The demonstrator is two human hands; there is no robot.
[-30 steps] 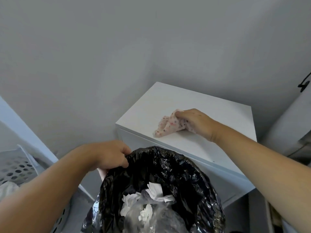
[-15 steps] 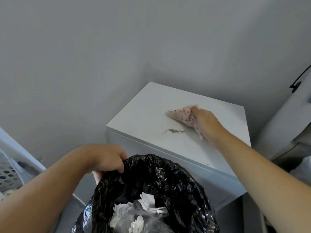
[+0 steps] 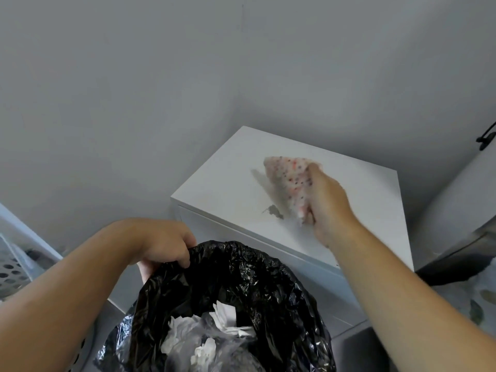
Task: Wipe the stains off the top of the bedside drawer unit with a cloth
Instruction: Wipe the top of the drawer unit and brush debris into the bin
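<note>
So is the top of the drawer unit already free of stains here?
No, a grey stain still shows on the drawer unit top, just left of the cloth in the right hand.

The right hand (image 3: 326,204) reaches forward on a bare, nearly straight forearm that enters from the lower right, back of the hand up, over the front-right part of the white bedside drawer unit's top (image 3: 222,183). Its fingers (image 3: 311,175) are curled closed around a crumpled white cloth with red and dark dots (image 3: 288,176). The left hand (image 3: 163,244) comes in from the lower left on a bare forearm, knuckles up, fingers hooked over the rim of a glossy black plastic bin bag (image 3: 257,275) and gripping it.
</note>
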